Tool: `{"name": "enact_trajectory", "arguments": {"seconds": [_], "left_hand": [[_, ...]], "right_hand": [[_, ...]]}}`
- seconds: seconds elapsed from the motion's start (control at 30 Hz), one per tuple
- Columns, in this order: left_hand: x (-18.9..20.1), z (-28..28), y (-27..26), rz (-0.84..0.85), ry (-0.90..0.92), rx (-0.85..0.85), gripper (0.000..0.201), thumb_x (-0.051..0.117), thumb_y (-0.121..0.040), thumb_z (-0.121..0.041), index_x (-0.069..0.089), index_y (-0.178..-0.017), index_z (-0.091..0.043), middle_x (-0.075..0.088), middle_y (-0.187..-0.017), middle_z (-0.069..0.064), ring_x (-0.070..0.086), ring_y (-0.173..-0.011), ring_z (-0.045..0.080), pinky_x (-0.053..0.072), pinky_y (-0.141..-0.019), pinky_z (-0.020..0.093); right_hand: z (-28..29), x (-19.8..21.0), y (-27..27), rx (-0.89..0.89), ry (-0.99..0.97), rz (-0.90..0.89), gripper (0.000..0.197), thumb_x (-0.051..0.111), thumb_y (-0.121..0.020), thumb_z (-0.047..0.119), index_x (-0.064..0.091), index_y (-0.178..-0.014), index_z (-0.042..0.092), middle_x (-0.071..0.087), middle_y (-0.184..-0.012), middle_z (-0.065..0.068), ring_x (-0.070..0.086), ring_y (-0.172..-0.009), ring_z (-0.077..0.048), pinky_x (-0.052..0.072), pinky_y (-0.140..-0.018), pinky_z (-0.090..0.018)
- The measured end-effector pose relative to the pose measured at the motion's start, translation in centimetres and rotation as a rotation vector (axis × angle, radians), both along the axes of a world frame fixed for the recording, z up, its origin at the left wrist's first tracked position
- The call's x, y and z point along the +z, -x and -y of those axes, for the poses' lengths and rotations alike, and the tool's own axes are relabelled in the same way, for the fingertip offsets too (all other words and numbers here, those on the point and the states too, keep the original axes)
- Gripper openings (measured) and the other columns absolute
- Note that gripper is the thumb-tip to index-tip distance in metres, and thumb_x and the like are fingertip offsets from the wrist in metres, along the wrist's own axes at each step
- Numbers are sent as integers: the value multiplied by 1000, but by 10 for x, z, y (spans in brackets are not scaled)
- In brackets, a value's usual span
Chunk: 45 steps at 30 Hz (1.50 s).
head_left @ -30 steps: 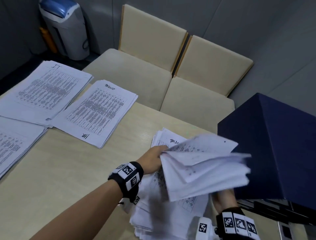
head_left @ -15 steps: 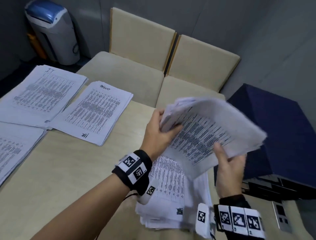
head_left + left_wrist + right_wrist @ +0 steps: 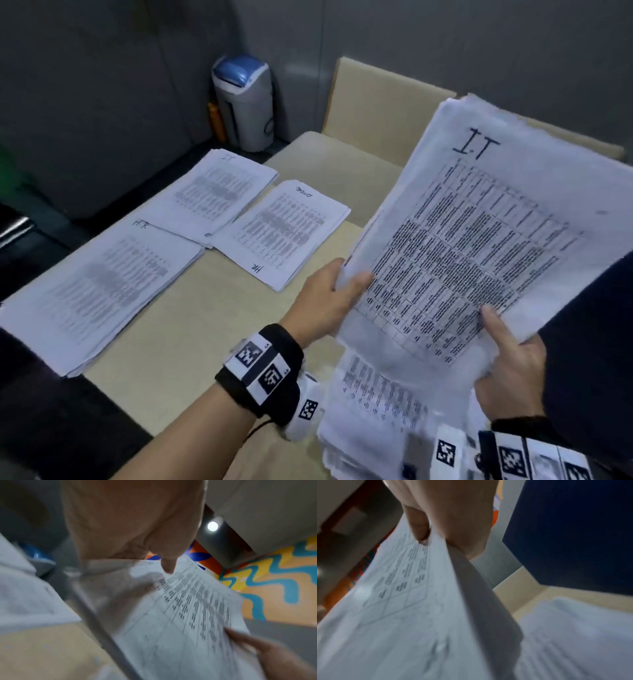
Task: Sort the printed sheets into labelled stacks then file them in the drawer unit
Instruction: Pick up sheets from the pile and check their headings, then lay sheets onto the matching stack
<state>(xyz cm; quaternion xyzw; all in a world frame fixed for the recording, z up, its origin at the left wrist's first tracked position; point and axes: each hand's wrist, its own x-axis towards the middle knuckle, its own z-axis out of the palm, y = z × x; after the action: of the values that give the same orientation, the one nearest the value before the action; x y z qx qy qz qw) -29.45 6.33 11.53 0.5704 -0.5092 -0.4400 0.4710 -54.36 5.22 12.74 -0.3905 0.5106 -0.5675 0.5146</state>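
head view shows the person holding up a thick bundle of printed sheets (image 3: 479, 240) with both hands, lifted off the table (image 3: 191, 329) and tilted. the top page has a big table of small print, and "it" is written by hand near its top edge. the left hand (image 3: 322, 301) grips the left edge of the bundle, thumb on the front and fingers curled behind. the right hand (image 3: 510, 370) holds the bottom edge, thumb lying on the print and the other fingers under the paper.

below the bundle, a messy pile of more sheets (image 3: 376, 411) lies on the table near the person.

further out on the table lie three flat stacks. the far stack (image 3: 219, 192) has "it" written at the top. the stack on its right (image 3: 284, 233) has "hr" written at its near edge and touches the far stack. the big near stack (image 3: 96, 291) has "hr" at its top.

a dark blue box (image 3: 573, 534) stands at the right, close to the right hand. behind the table is a tan padded seat (image 3: 370, 113), and a grey bin with a blue lid (image 3: 243, 102) stands on the floor.

the left wrist view is blurry, but the thumb (image 3: 169, 563) is pressed on the page. the right wrist view shows the right thumb (image 3: 419, 526) pinching the paper edge
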Motion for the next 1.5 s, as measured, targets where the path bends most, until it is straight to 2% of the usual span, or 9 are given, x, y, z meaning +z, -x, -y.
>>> {"name": "enact_trajectory", "arguments": {"seconds": [0.1,0.2,0.33,0.47,0.63,0.87,1.1,1.33,1.5], "left_hand": [[-16,-12,-28,134,-63,25,59,52,-88,-65,57,-124,-19,69,-113,3,67,-103,21,56,-90,45],[-19,-25,-62,105,-82,167,43,56,-94,-49,58,-126,-21,70,-109,5,68,-100,24,57,-86,50],[-11,-43,-133,3,-36,256,14,61,-98,-24,64,-112,-24,72,-88,-18,69,-83,4,57,-73,27],[-15,-46,-235,-24,-119,391,14,66,-95,-16,68,-108,-22,77,-101,-2,74,-90,20,60,-82,40],[-32,-12,-379,12,-238,415,21,66,-93,-11,67,-114,-13,76,-96,0,74,-78,14,58,-75,35],[-78,79,-501,21,-395,286,14,68,-92,-13,71,-101,-23,77,-101,7,74,-93,30,57,-90,51],[-127,151,-510,461,-560,298,29,75,-85,-23,64,-107,-10,70,-107,10,66,-96,30,54,-84,35],[-133,168,-470,924,-524,447,44,66,-82,-13,50,-122,-6,48,-127,18,48,-117,37,41,-97,48],[-105,159,-400,830,-187,403,39,65,-85,-11,52,-122,-9,50,-123,11,51,-110,31,43,-96,45]], "right_hand": [[8,2,-36,135,-22,-57,25,74,-75,31,61,-92,19,69,-61,14,67,-56,0,54,-50,-16],[18,-11,-74,201,-41,-78,12,70,-91,13,65,-99,19,70,-69,8,61,-51,-1,48,-44,-15],[25,-50,-116,323,-178,-138,20,61,-100,23,64,-116,11,69,-101,-9,66,-83,-24,56,-74,-36],[27,-112,-159,397,-432,-316,10,61,-99,10,64,-106,3,70,-92,-16,65,-79,-29,57,-63,-33],[28,-178,-187,298,-524,-725,9,80,-83,8,75,-88,2,73,-92,-22,66,-97,-34,49,-95,-41],[24,-196,-202,159,-588,-863,27,88,-69,-6,62,-66,1,62,-47,-8,61,-55,-30,43,-52,-13],[23,-196,-205,56,-593,-878,27,82,-68,-18,60,-62,-5,58,-43,1,53,-44,-4,40,-52,-4],[36,-157,-214,81,-607,-775,11,77,-82,-4,71,-74,0,71,-69,-5,60,-76,-25,45,-63,-16],[42,-143,-176,-19,-571,-741,9,72,-90,5,73,-82,10,78,-78,-2,69,-89,-31,54,-69,-32]]}}
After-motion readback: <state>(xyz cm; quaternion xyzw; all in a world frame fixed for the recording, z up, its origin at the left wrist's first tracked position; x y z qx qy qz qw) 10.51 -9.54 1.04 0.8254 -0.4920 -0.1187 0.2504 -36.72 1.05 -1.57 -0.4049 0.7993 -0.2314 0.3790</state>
